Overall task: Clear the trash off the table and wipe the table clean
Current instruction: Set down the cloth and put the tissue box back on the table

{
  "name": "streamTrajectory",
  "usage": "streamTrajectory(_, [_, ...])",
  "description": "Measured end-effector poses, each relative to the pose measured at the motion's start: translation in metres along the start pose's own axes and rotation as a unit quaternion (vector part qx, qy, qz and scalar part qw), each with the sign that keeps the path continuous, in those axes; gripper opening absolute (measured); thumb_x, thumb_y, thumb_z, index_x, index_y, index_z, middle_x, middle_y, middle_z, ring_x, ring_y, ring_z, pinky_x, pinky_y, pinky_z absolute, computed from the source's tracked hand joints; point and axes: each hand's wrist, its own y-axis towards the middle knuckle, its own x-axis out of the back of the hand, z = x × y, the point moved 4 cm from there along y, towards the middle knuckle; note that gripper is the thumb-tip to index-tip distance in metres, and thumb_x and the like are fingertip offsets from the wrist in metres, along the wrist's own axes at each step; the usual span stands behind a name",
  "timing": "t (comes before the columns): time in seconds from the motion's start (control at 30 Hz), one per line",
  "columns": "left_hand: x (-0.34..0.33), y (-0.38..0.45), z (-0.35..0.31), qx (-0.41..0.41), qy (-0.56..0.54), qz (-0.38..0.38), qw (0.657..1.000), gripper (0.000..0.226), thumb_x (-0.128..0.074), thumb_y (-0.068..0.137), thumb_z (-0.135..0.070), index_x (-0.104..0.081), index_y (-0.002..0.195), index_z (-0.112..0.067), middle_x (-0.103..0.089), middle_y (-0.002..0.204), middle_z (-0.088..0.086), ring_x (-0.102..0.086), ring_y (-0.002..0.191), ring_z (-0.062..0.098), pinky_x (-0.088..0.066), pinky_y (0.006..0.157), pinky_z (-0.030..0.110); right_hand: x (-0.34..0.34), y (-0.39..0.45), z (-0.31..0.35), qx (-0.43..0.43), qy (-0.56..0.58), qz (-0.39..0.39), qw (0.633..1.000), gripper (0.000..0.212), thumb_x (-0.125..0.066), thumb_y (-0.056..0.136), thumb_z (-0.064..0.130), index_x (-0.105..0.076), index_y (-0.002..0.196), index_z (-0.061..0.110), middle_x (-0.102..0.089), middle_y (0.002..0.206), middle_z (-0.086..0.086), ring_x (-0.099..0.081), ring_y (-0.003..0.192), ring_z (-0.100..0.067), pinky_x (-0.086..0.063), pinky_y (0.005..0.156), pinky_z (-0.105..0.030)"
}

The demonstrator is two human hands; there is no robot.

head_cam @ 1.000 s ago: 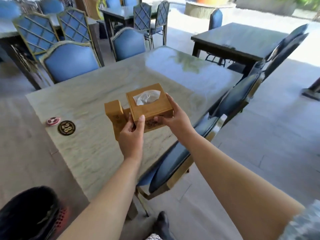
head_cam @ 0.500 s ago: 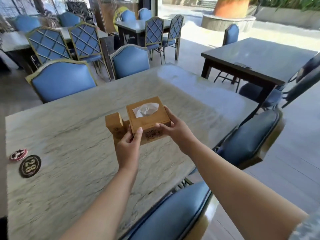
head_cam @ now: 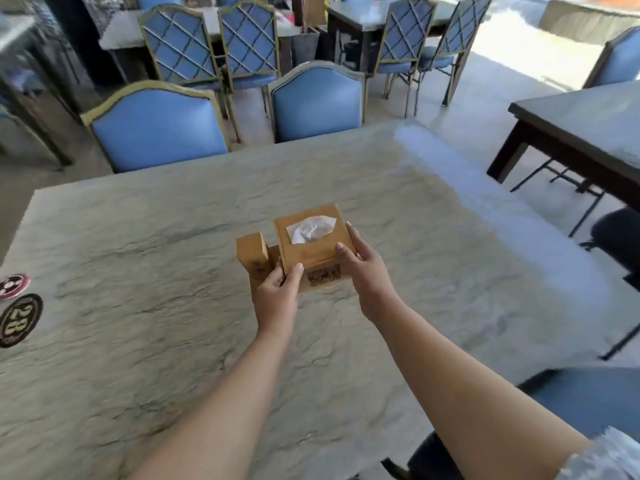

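Observation:
A wooden tissue box (head_cam: 313,244) with a white tissue poking from its top slot and a small upright block on its left sits near the middle of the pale marble table (head_cam: 138,237). A dark code label shows on its near face. My left hand (head_cam: 277,292) grips its near left corner, thumb on the front face. My right hand (head_cam: 363,268) holds its right side, fingers along the edge. Whether the box rests on the table or hangs just above it I cannot tell.
A dark round disc marked 28 (head_cam: 19,320) and a small pink-and-black disc (head_cam: 12,285) lie at the table's left edge. Blue padded chairs (head_cam: 156,129) stand along the far side, another blue chair (head_cam: 588,403) at the near right. A dark table (head_cam: 588,126) stands to the right.
The view has swung left and forward, so the table now fills the frame. Both hands have carried the tissue box further in over the table's middle, keeping the same grip.

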Motion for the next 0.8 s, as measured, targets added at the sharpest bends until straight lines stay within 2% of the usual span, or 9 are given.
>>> streamTrajectory(0.1, [-0.026,0.028,0.004,0.008,-0.009,-0.028,1.0,0.008,-0.063,0.09,-0.033,-0.07,0.088,-0.036,-0.07,0.084,-0.017,-0.062,0.081,0.003,-0.046,0.073,0.018,0.009,0.042,-0.003,-0.01,-0.004,0.016,1.0,0.051,-0.063,0.088,0.037,-0.047,0.137,0.041,-0.057,0.134,0.011,-0.055,0.121,-0.009,-0.042,0.107,-0.037])
streamTrajectory(0.2, [-0.045,0.056,0.005,0.004,-0.016,-0.045,0.999,0.011,-0.064,0.09,-0.03,-0.072,0.096,-0.031,-0.071,0.09,-0.018,-0.062,0.085,-0.002,-0.046,0.076,0.014,0.014,0.078,-0.005,-0.015,0.009,0.029,0.999,0.05,-0.062,0.091,0.032,-0.047,0.139,0.037,-0.058,0.133,0.011,-0.055,0.121,-0.007,-0.041,0.108,-0.035])
streamTrajectory(0.33, [-0.062,0.092,0.008,0.004,-0.006,-0.056,0.998,0.015,-0.065,0.087,-0.031,-0.071,0.076,-0.04,-0.069,0.077,-0.02,-0.061,0.08,0.005,-0.047,0.079,0.026,0.017,0.111,-0.006,-0.015,0.015,0.025,0.999,0.049,-0.063,0.092,0.03,-0.048,0.138,0.036,-0.062,0.122,0.018,-0.056,0.117,-0.003,-0.042,0.104,-0.028])
streamTrajectory(0.4, [-0.068,0.103,0.01,0.005,-0.003,-0.059,0.998,0.015,-0.065,0.086,-0.032,-0.071,0.077,-0.042,-0.07,0.078,-0.022,-0.062,0.082,0.004,-0.049,0.084,0.029,0.018,0.121,-0.006,-0.016,0.021,0.026,0.999,0.049,-0.063,0.091,0.03,-0.048,0.138,0.036,-0.061,0.117,0.021,-0.055,0.116,-0.001,-0.042,0.099,-0.023])
streamTrajectory(0.47, [-0.072,0.111,0.014,0.007,-0.004,-0.067,0.998,0.01,-0.066,0.086,-0.032,-0.071,0.082,-0.04,-0.071,0.082,-0.023,-0.064,0.087,0.001,-0.05,0.091,0.031,0.019,0.129,-0.007,-0.019,0.026,0.029,0.999,0.048,-0.062,0.092,0.03,-0.048,0.138,0.036,-0.061,0.113,0.023,-0.054,0.115,0.0,-0.04,0.093,-0.019])
streamTrajectory(0.57, [-0.075,0.116,0.018,0.006,0.0,-0.066,0.998,0.008,-0.066,0.085,-0.036,-0.072,0.088,-0.04,-0.072,0.086,-0.022,-0.066,0.092,0.003,-0.052,0.094,0.035,0.021,0.137,-0.012,-0.012,0.028,0.034,0.999,0.048,-0.062,0.092,0.032,-0.048,0.138,0.036,-0.059,0.11,0.025,-0.054,0.112,0.001,-0.039,0.092,-0.02])
streamTrajectory(0.67, [-0.077,0.119,0.022,0.0,0.008,-0.063,0.998,0.017,-0.065,0.085,-0.039,-0.073,0.099,-0.036,-0.073,0.093,-0.018,-0.066,0.095,0.004,-0.051,0.095,0.036,0.023,0.141,-0.015,-0.01,0.036,0.039,0.999,0.047,-0.061,0.092,0.032,-0.048,0.138,0.037,-0.059,0.11,0.025,-0.054,0.109,0.003,-0.039,0.091,-0.019])
streamTrajectory(0.73, [-0.078,0.12,0.023,-0.01,0.034,-0.056,0.998,0.027,-0.062,0.087,-0.04,-0.07,0.112,-0.032,-0.072,0.1,-0.017,-0.065,0.099,0.005,-0.05,0.095,0.034,0.024,0.141,-0.017,-0.017,0.039,0.042,0.998,0.048,-0.06,0.093,0.03,-0.046,0.139,0.035,-0.06,0.118,0.019,-0.054,0.111,0.001,-0.041,0.087,-0.017])
streamTrajectory(0.8, [-0.08,0.121,0.023,-0.02,0.085,-0.033,0.996,0.034,-0.057,0.09,-0.045,-0.065,0.122,-0.033,-0.07,0.106,-0.016,-0.063,0.102,0.008,-0.05,0.093,0.031,0.025,0.142,-0.018,-0.029,0.022,0.043,0.998,0.053,-0.059,0.094,0.031,-0.041,0.144,0.034,-0.055,0.135,0.009,-0.052,0.121,-0.005,-0.043,0.092,-0.02])
